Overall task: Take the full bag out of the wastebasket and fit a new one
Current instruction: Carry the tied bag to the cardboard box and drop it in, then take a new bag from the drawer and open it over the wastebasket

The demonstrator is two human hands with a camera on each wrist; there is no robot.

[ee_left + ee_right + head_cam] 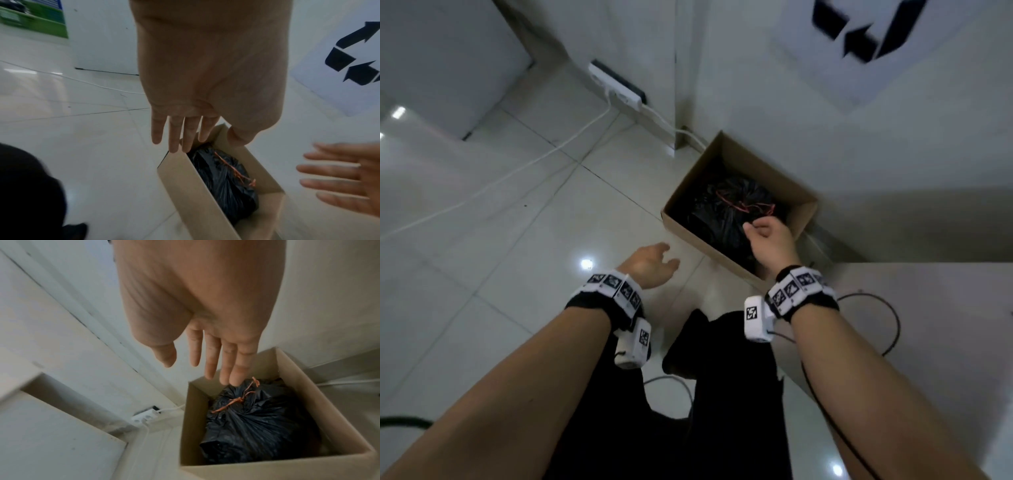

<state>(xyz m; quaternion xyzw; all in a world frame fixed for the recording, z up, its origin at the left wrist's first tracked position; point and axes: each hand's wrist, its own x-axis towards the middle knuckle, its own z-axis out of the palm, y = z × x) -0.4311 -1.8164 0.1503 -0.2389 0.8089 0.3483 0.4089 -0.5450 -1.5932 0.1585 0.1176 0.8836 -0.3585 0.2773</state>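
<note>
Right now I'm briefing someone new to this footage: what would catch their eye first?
First, the black bag tied shut with an orange string, sitting inside the open cardboard box on the floor against the wall. Next, the right hand reaching over the box with open fingers, and the left hand open beside it, holding nothing. A black recycling symbol marks the white wall above.

No words can be read; a black recycling-arrows symbol [353, 55] stands on a white wall sheet [308, 78].
</note>
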